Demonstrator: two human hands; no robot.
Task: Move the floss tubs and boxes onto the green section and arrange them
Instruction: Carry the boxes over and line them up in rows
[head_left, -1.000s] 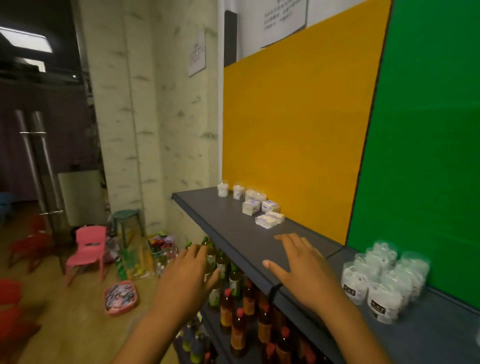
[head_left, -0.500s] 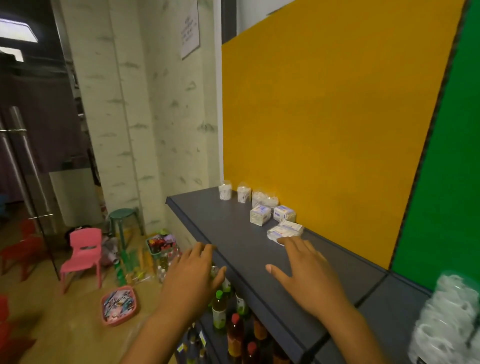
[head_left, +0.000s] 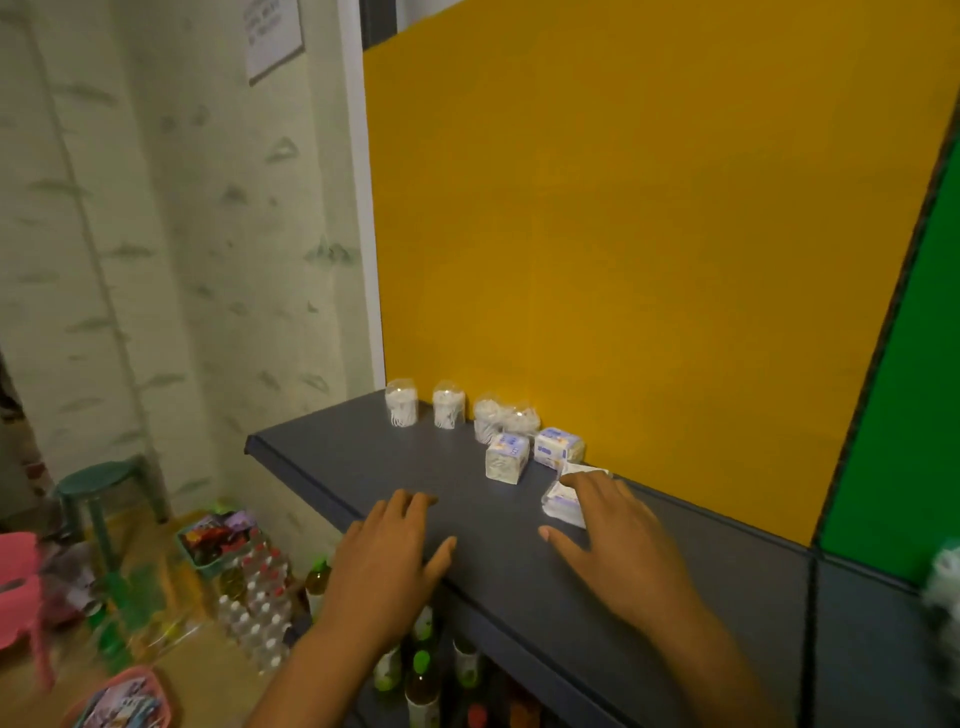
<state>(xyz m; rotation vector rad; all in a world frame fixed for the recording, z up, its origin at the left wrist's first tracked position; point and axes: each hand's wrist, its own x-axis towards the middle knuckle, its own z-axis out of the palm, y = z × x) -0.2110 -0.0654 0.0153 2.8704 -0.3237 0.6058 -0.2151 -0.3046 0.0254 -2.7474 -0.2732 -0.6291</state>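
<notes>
one head-worn wide-angle view, looking forward and down along a dark shelf top (head_left: 363, 467) from close above its front edge. the shelf runs from 5 o'clock up to 11 o'clock; the yellow panel (head_left: 623, 234) fills 12 to 2 o'clock, the green panel (head_left: 914, 415) clips 3 o'clock, and floor clutter lies at 8 o'clock, well below. no second view shares the scene.

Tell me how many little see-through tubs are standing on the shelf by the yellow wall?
4 clear tubs in a row along the yellow wall: one farthest left, the next, then two touching. More blurry ones may sit at the right edge.
</notes>
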